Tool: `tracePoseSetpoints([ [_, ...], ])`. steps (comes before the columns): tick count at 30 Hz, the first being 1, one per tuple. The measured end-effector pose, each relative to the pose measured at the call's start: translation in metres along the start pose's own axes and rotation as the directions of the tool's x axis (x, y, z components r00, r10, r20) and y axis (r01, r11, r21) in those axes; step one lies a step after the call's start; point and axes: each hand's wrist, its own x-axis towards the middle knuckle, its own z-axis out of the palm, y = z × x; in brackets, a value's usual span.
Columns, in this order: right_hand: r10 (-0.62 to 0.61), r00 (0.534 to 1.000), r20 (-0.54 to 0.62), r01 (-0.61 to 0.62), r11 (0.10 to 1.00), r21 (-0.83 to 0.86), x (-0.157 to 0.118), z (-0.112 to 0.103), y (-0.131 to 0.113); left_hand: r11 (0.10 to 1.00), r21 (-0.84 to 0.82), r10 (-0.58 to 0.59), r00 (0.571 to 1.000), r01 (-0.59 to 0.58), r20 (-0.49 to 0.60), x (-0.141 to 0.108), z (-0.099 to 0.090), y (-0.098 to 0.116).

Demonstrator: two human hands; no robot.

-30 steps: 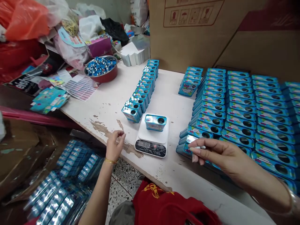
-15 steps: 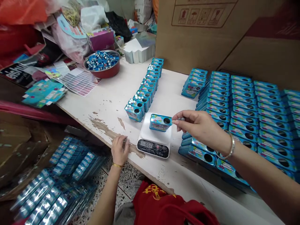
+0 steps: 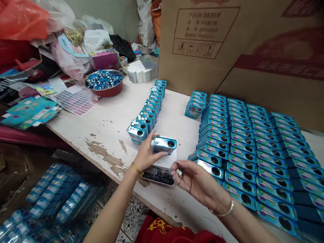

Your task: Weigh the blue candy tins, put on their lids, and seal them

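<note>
A blue candy tin (image 3: 162, 143) with a round hole in its top stands on the white kitchen scale (image 3: 162, 177). My left hand (image 3: 145, 155) reaches round the tin's left end, thumb along the front and fingers spread behind. Whether it touches the tin I cannot tell. Just right of the scale, my right hand (image 3: 194, 180) is curled, palm partly up, round a few small white candies (image 3: 179, 172). Left of the scale runs a row of like tins (image 3: 149, 114), with white candies lying on several tops.
Many blue tins (image 3: 243, 148) stand in rows on the right, with a short row (image 3: 194, 106) beside them. A cardboard box (image 3: 197, 74) backs the table. Far left are a red bowl (image 3: 108, 91) of blue caps and label sheets (image 3: 78, 101). Packed tins (image 3: 55, 189) lie below the table edge.
My left hand has moved from the table edge up to the tin on the scale. My right hand has drawn back from the tin's hole, toward me. The view has tilted up.
</note>
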Motion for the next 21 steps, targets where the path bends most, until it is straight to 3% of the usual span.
tracePoseSetpoints([
  [2, 0.027, 0.999, -0.043, -0.021, 0.991, 0.13, 0.001, -0.004, 0.014, 0.998, -0.002, 0.064, 0.991, -0.065, 0.118, 0.014, 0.002, 0.007],
  [4, -0.035, 0.994, -0.103, 0.059, 0.97, 0.237, 0.004, -0.005, 0.018, 0.961, 0.105, 0.231, 0.953, -0.254, 0.197, 0.019, -0.003, 0.02],
  [6, -0.133, 0.978, -0.161, 0.178, 0.935, 0.308, 0.007, -0.003, 0.015, 0.853, 0.254, 0.4, 0.884, -0.456, 0.244, 0.02, -0.012, 0.034],
  [8, -0.181, 0.963, -0.2, 0.24, 0.911, 0.336, 0.01, 0.001, 0.008, 0.744, 0.371, 0.488, 0.831, -0.555, 0.266, 0.02, -0.02, 0.043],
  [12, -0.159, 0.966, -0.202, 0.218, 0.925, 0.313, 0.014, 0.007, 0.001, 0.685, 0.464, 0.489, 0.827, -0.561, 0.277, 0.02, -0.027, 0.042],
  [17, -0.243, 0.959, -0.147, 0.268, 0.946, 0.184, 0.012, 0.004, -0.002, 0.76, 0.414, 0.467, 0.864, -0.501, 0.188, 0.017, -0.023, 0.031],
  [21, -0.311, 0.936, -0.166, 0.313, 0.95, -0.017, 0.014, -0.007, -0.011, 0.796, 0.382, 0.446, 0.882, -0.47, 0.155, 0.015, -0.011, 0.033],
])
